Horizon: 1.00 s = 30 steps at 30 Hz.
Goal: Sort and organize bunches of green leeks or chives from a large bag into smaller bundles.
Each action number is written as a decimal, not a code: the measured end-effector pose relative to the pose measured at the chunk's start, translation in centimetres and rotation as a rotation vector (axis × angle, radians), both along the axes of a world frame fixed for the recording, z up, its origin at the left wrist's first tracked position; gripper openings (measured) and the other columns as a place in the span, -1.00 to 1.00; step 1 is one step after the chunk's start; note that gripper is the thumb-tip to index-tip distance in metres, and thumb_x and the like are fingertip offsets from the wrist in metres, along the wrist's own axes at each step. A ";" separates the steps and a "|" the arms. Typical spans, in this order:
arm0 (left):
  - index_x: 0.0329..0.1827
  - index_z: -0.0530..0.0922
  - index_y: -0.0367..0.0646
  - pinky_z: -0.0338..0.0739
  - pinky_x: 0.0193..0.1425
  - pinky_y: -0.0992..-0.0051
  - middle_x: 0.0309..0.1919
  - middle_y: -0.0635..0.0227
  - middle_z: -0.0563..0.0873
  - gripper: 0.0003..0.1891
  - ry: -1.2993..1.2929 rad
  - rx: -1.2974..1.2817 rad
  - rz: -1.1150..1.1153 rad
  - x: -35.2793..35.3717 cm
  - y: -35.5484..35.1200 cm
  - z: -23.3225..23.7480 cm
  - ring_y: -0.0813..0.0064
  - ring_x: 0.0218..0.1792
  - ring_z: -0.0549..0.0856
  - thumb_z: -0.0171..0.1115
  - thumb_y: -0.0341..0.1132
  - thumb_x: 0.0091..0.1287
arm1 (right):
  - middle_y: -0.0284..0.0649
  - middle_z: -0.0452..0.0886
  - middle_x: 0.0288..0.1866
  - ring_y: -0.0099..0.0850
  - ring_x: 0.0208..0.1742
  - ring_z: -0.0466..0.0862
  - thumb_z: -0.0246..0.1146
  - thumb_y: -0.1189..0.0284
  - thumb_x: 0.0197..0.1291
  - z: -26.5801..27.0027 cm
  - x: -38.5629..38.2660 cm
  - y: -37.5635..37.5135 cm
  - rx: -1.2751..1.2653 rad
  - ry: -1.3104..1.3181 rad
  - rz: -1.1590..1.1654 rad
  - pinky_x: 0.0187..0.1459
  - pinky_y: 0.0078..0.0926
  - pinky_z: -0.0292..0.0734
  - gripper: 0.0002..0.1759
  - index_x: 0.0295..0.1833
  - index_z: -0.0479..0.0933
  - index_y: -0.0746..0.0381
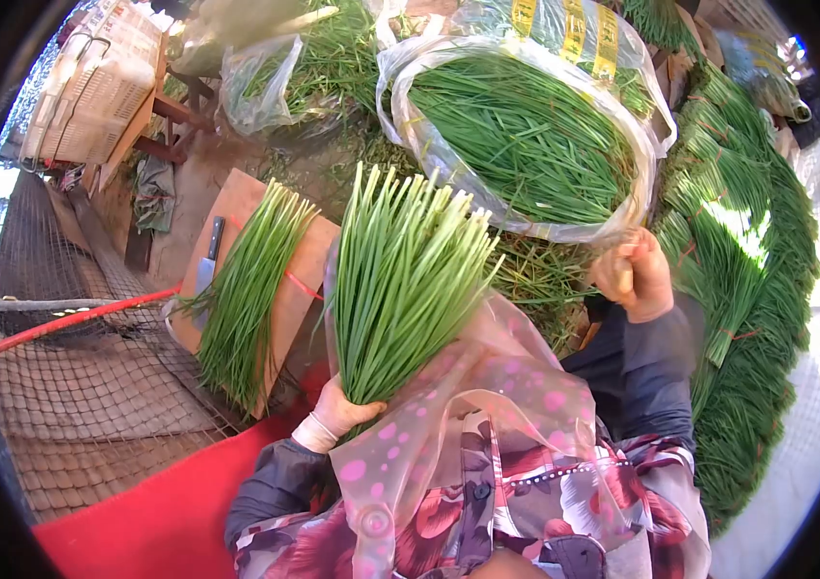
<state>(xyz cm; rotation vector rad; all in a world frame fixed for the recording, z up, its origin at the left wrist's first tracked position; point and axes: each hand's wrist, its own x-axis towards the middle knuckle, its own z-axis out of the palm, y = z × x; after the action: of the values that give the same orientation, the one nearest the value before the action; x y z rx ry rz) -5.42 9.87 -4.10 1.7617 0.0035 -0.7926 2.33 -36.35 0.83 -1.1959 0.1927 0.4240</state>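
Observation:
My left hand (337,410) is closed round the lower end of a large bunch of long green stalks (405,280), whose pale ends fan out upward over the clear spotted apron (497,357). To the right, my right hand (634,275) is raised with its fingers curled, beside the plastic-lined heap; whether it holds anything is too blurred to tell. A smaller bunch of stalks (260,280) lies on a wooden board (299,280) at the left, beside a knife (209,256) with a dark handle.
A large plastic bag (656,159) full of loose greens (526,130) stands ahead. Tied bundles (748,289) are piled along the right. Plastic crates (96,92) stand at the upper left, with netting (91,396) and a red pole (82,320) below.

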 end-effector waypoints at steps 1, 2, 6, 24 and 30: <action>0.18 0.48 -0.28 0.50 0.17 0.42 0.00 0.28 0.70 -0.38 -0.041 0.052 -0.022 -0.1 0.0 -0.1 0.45 0.01 0.65 0.48 -0.41 0.00 | -0.16 0.66 -0.51 -0.41 -0.56 0.62 0.29 0.27 0.21 -1.8 0.0 0.8 -0.638 -0.277 0.181 -0.48 -0.49 0.49 -0.72 -0.19 0.64 0.30; 0.18 0.48 -0.28 0.50 0.17 0.42 0.00 0.28 0.70 -0.38 -0.052 0.050 -0.024 0.0 -0.1 -0.6 0.45 0.01 0.65 0.48 -0.41 0.00 | -0.14 0.71 -0.41 -0.42 -0.41 0.70 0.30 0.25 0.21 -2.1 0.8 2.9 -1.282 -0.560 0.357 -0.32 -0.51 0.57 -0.68 -0.09 0.66 0.29; 0.20 0.46 -0.26 0.51 0.17 0.42 0.00 0.25 0.70 -0.38 -0.191 0.129 0.000 -1.3 -0.9 -2.5 0.44 0.03 0.66 0.47 -0.37 0.02 | -0.06 0.69 -0.30 -0.14 -0.25 0.69 0.34 0.23 0.12 3.7 4.0 9.3 -0.696 -0.624 -0.055 -0.15 -0.32 0.58 -0.72 -0.20 0.71 0.22; 0.22 0.46 -0.23 0.52 0.17 0.46 0.04 0.21 0.69 -0.38 -0.138 0.108 0.080 -1.0 -0.7 -2.6 0.39 0.07 0.67 0.48 -0.24 0.10 | -0.18 0.61 0.17 -0.06 0.34 0.41 0.33 -0.12 -0.07 -4.2 10.0 13.1 -1.194 -0.617 0.665 0.37 -0.04 0.14 -0.41 0.05 0.68 -0.02; 0.22 0.46 -0.21 0.55 0.13 0.43 0.04 0.17 0.70 -0.39 -0.134 0.087 0.100 -1.2 -0.9 -1.3 0.31 0.06 0.69 0.45 -0.18 0.12 | -0.13 0.70 -0.10 -0.16 0.08 0.57 0.41 0.18 0.00 -4.4 9.2 12.8 -0.775 -0.454 0.531 0.21 -0.27 0.39 -0.63 -0.10 0.72 0.15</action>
<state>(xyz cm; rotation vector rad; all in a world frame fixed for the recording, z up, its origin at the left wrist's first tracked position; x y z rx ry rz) -6.58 8.99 -5.41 1.8787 0.0362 -0.6092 11.51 -23.59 -3.58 -2.0842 -0.4045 0.5427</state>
